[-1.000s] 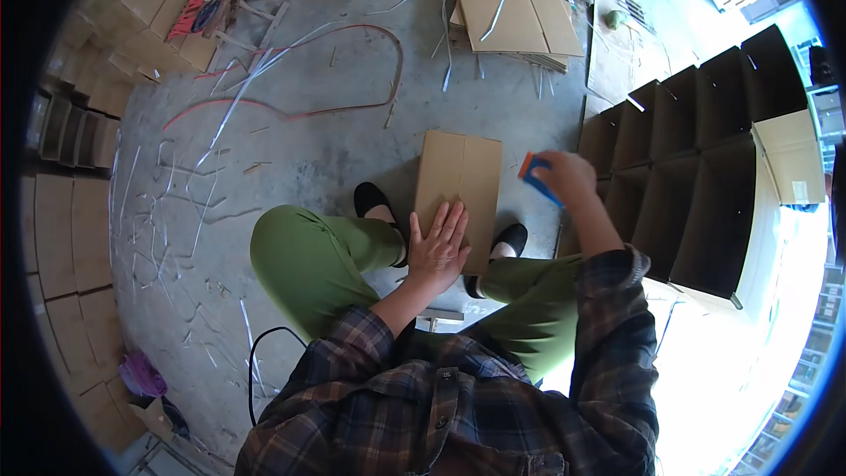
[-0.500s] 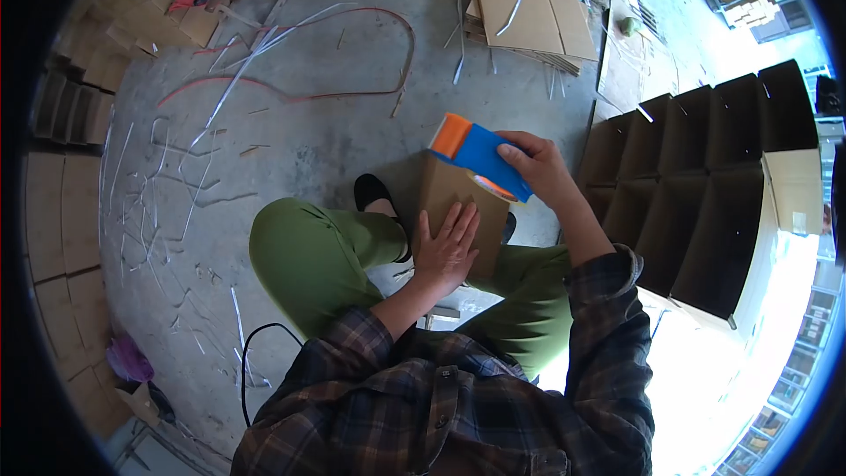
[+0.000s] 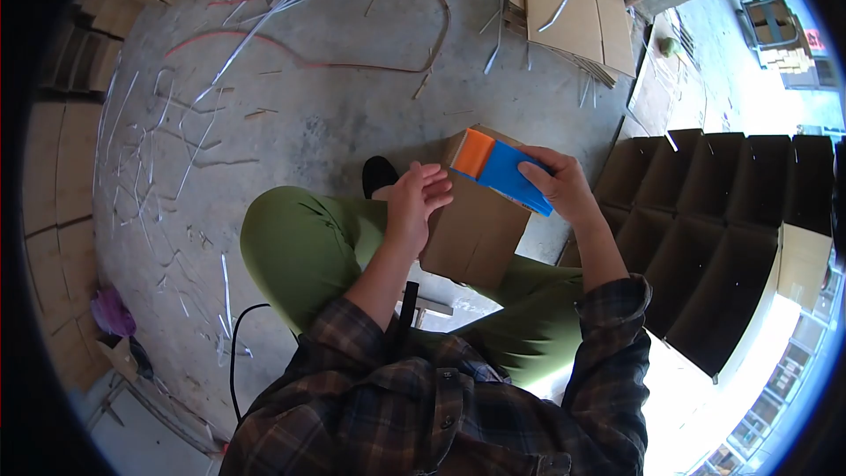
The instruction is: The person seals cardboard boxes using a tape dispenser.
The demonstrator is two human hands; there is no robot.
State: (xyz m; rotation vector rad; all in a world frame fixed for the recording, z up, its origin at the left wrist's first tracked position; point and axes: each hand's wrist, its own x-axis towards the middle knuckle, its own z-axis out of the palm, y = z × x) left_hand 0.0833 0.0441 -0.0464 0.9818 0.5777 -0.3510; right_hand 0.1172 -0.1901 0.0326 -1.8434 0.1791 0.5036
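A brown cardboard box [image 3: 476, 234] stands tilted between my knees. My right hand [image 3: 557, 183] grips a blue and orange tape dispenser [image 3: 507, 172], whose orange end lies at the box's top edge. My left hand [image 3: 418, 207] is at the box's upper left side, its fingers apart and nothing in them. Whether its fingertips touch the cardboard I cannot tell.
Open, divided cardboard boxes [image 3: 705, 211] stand in rows at the right. Flattened cardboard [image 3: 577, 18] is stacked at the top. Loose straps [image 3: 229, 70] litter the floor on the left, with more cartons [image 3: 75, 167] along the left edge.
My left hand has lifted off the box's face and moved to its upper left side. The tape dispenser has moved down and right, onto the box's top edge. The view has shifted.
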